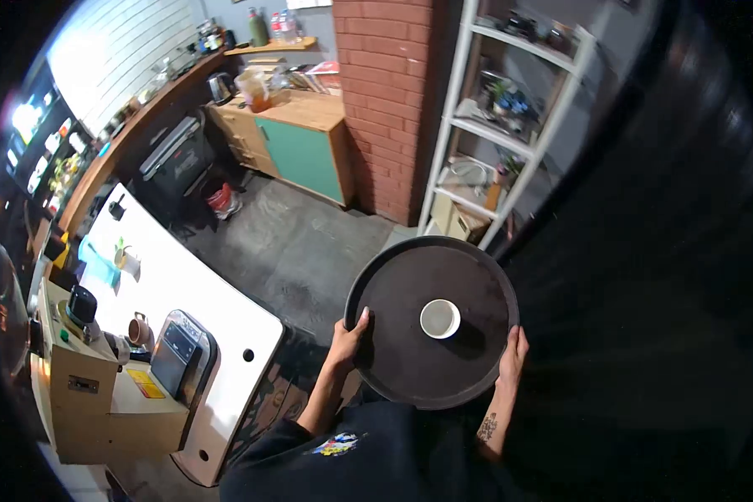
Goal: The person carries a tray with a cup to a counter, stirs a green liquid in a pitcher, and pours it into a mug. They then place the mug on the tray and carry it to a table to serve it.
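A round dark brown serving tray [393,360] is held level in front of my body. My left hand [349,339] grips its left rim, with the thumb resting over the edge. On the opposite side my right hand [513,358] is closed around the right rim, its fingertips showing at the edge. Near the tray's middle stands one small white cup [440,320], upright and touched by neither hand. Whether the cup contains anything is hard to make out.
To the left is a white table [217,314] bearing a beige machine [79,385], a dark scale-like device [180,351] and a brown mug [140,330]. A white shelf rack [494,142], brick pillar [382,100] and green-doored cabinet [297,159] stand ahead. A dark curtain-like surface [644,276] fills the right.
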A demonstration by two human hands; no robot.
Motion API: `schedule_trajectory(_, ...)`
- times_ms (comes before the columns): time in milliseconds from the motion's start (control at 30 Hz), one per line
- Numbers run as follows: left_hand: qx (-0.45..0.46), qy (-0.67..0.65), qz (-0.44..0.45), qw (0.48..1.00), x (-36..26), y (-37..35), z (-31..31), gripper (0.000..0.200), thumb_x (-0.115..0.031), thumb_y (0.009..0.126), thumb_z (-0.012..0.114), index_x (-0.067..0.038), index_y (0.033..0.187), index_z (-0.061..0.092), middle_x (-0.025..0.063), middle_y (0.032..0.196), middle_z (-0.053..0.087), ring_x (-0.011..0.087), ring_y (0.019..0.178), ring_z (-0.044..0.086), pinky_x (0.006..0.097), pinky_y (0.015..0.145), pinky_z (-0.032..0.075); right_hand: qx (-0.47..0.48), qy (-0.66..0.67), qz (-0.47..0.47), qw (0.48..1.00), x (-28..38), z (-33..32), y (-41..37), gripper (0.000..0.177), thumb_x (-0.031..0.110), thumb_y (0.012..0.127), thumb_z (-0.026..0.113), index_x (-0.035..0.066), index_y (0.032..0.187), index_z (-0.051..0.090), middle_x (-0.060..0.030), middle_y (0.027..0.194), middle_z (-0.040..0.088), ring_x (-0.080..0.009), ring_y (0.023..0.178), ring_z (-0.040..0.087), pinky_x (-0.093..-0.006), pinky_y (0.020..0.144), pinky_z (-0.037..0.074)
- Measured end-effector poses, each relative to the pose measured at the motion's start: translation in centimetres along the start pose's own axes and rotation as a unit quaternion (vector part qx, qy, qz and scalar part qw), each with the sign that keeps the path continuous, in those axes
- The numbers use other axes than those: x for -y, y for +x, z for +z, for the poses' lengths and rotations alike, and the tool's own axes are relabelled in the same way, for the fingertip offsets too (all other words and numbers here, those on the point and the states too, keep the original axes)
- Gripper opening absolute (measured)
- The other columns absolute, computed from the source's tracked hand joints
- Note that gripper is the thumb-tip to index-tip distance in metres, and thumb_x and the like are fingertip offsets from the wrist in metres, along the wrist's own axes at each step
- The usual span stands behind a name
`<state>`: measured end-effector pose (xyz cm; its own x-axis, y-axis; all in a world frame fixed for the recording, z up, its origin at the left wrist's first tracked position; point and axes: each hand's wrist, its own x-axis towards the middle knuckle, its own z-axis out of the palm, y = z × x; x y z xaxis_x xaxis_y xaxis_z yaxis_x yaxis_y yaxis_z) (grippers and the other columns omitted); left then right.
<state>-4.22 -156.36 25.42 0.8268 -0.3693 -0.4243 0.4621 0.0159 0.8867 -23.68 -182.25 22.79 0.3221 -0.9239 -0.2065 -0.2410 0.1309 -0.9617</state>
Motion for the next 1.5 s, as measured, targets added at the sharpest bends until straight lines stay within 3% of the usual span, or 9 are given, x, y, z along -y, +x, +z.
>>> schedule_trajectory(367, -0.25, -0.139, 0.034, 0.958, -7.1, 12.2, -2.4, 0.035, -0.036, 0.094, 0.062, -0.004, 0.083, 0.061, -0.0027, 0.071, 0.054, 0.0071, 0.061, 0.047, 0.0257, 0.054, 0.039, 0.261, -0.103, -0.038, 0.959, 7.0, 23.4, 17.1, 0.062, 0.041, 0.1, 0.047, -0.006, 0.14, 0.037, -0.02, 0.144, 0.035, -0.0277, 0.135, 0.033, -0.0375, 0.111, 0.027)
schedule_trajectory(467, -0.256, -0.13, 0.041, 0.957, -7.1, 17.4, -6.5, 0.035, -0.037, 0.094, 0.061, -0.004, 0.081, 0.062, -0.0028, 0.07, 0.054, 0.0072, 0.06, 0.048, 0.026, 0.054, 0.04, 0.39, -0.024, -0.083, 0.917, 10.3, 31.1, 18.2, 0.046, 0.03, 0.102, 0.045, -0.008, 0.127, 0.049, -0.0156, 0.126, 0.054, -0.0208, 0.117, 0.049, -0.0331, 0.1, 0.036)
schedule_trajectory(533, -0.284, -0.137, 0.042, 0.948, -8.7, 21.0, -8.3, 0.036, -0.038, 0.094, 0.061, -0.005, 0.079, 0.061, -0.0031, 0.069, 0.053, 0.0069, 0.06, 0.047, 0.0261, 0.053, 0.039, 0.401, -0.05, -0.094, 0.91, 10.8, 36.5, 19.6, 0.039, 0.026, 0.102, 0.044, -0.008, 0.12, 0.052, -0.0115, 0.115, 0.06, -0.0177, 0.106, 0.054, -0.0315, 0.094, 0.04)
schedule_trajectory(600, -0.305, -0.139, 0.045, 0.941, -10.2, 24.7, -10.7, 0.036, -0.038, 0.094, 0.061, -0.006, 0.078, 0.06, -0.0035, 0.068, 0.053, 0.0066, 0.059, 0.046, 0.0262, 0.052, 0.038, 0.406, -0.086, -0.08, 0.906, 8.4, 41.8, 22.3, 0.047, 0.029, 0.102, 0.045, -0.01, 0.127, 0.048, -0.017, 0.128, 0.054, -0.0231, 0.118, 0.05, -0.0338, 0.101, 0.036)
schedule_trajectory(667, -0.296, -0.119, 0.048, 0.947, -11.4, 29.0, -14.3, 0.041, -0.04, 0.095, 0.058, 0.001, 0.098, 0.063, 0.0044, 0.086, 0.063, 0.013, 0.076, 0.058, 0.0301, 0.067, 0.048, 0.41, -0.008, -0.12, 0.904, 10.1, 47.5, 22.5, 0.034, 0.023, 0.102, 0.045, -0.004, 0.12, 0.054, -0.0069, 0.111, 0.059, -0.013, 0.104, 0.049, -0.0281, 0.094, 0.037)
schedule_trajectory(833, -0.327, -0.145, 0.03, 0.933, -18.5, 35.1, -17.6, 0.04, -0.039, 0.094, 0.059, 0.001, 0.097, 0.064, 0.0037, 0.082, 0.063, 0.0119, 0.069, 0.058, 0.029, 0.06, 0.048, 0.465, -0.033, -0.103, 0.879, 12.7, 58.5, 24.5, 0.036, 0.021, 0.101, 0.046, -0.007, 0.123, 0.052, -0.0089, 0.114, 0.059, -0.0147, 0.105, 0.05, -0.0301, 0.093, 0.039)
schedule_trajectory(933, -0.317, -0.153, 0.023, 0.936, -19.9, 40.2, -20.4, 0.043, -0.039, 0.094, 0.06, 0.002, 0.105, 0.063, 0.0068, 0.09, 0.066, 0.0144, 0.074, 0.061, 0.0298, 0.066, 0.051, 0.373, -0.118, -0.136, 0.91, 12.9, 64.5, 24.5, 0.047, 0.025, 0.1, 0.047, -0.007, 0.134, 0.043, -0.0225, 0.131, 0.051, -0.0303, 0.121, 0.048, -0.0369, 0.101, 0.036)
schedule_trajectory(1067, -0.326, -0.163, 0.038, 0.93, -20.1, 47.6, -23.9, 0.043, -0.038, 0.093, 0.062, 0.003, 0.104, 0.063, 0.0082, 0.088, 0.066, 0.0157, 0.075, 0.062, 0.0312, 0.066, 0.051, 0.39, -0.087, -0.223, 0.889, 12.6, 71.9, 27.0, 0.026, 0.016, 0.099, 0.047, -0.001, 0.118, 0.049, -0.0164, 0.106, 0.058, -0.0296, 0.098, 0.055, -0.039, 0.087, 0.041)
schedule_trajectory(1500, -0.338, -0.128, -0.037, 0.931, -27.3, 73.2, -29.6, 0.049, -0.039, 0.09, 0.066, 0.007, 0.106, 0.063, 0.0126, 0.092, 0.067, 0.0186, 0.079, 0.063, 0.0344, 0.069, 0.052, 0.286, -0.286, -0.276, 0.872, 14.2, 94.4, 38.1, 0.027, 0.009, 0.092, 0.051, -0.003, 0.117, 0.053, -0.0248, 0.107, 0.057, -0.0433, 0.103, 0.053, -0.0466, 0.089, 0.041)
